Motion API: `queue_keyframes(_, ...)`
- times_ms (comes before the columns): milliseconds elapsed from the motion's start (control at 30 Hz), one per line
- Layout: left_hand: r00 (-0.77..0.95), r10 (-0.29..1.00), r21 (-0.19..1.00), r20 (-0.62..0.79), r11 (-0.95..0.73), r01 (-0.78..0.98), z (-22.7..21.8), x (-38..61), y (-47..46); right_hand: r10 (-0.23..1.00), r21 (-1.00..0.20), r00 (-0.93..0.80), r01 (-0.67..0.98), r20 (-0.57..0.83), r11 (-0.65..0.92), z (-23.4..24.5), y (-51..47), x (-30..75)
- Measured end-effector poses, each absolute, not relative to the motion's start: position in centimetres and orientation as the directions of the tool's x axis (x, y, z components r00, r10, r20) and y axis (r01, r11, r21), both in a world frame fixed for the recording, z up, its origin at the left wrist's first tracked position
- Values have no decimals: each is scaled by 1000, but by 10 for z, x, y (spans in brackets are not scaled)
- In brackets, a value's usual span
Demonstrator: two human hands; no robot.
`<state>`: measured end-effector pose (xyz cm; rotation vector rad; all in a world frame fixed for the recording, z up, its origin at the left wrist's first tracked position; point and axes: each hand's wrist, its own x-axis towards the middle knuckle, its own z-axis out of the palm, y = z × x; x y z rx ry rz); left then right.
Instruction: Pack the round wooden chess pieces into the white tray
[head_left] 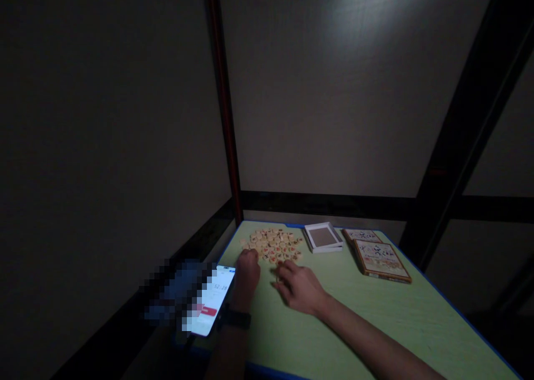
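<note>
A cluster of several small wooden game tiles with red and black marks lies on the far part of a green table. My left hand rests at the near left edge of the cluster, its fingers curled; whether it holds a tile is hidden. A dark watch sits on that wrist. My right hand lies just in front of the tiles, fingers bent down toward the nearest ones.
A lit phone lies at the table's left edge beside my left hand. An open white box and two printed box lids sit at the far right. Dark walls and posts surround the blue-edged table.
</note>
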<state>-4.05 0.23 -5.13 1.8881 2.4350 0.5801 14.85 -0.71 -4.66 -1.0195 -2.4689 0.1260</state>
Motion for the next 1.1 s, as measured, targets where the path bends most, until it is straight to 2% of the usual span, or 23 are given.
queue_keyframes(133, -233, 918, 321, 321, 126, 939, -59, -40, 2, 713, -277, -626, 658, 315, 700, -58, -21, 139)
queue_keyframes(233, -172, 935, 286, 311, 80, 955, -60, -39, 0, 693, -363, -619, 591, 369, 721, -63, -15, 138)
queue_keyframes(367, -180, 941, 233, 287, 114, 966, -57, -36, -2, 620, -433, -653, 452, 435, 780, -64, -11, 139)
queue_keyframes(567, -150, 940, 214, 305, 86, 973, -58, -33, -5, 522, -392, -731, 367, 439, 843, -60, -17, 137)
queue_keyframes(833, -132, 951, 217, 278, 72, 974, -54, -33, -2, 567, -354, -677, 444, 470, 823, -68, -5, 135)
queue_keyframes(1000, -123, 942, 211, 313, 57, 976, -56, -34, -4, 585, -225, -723, 541, 367, 810, -49, -9, 144)
queue_keyframes(1100, -118, 950, 199, 290, 61, 978, -56, -34, -5, 622, -221, -735, 581, 272, 783, -31, -8, 156)
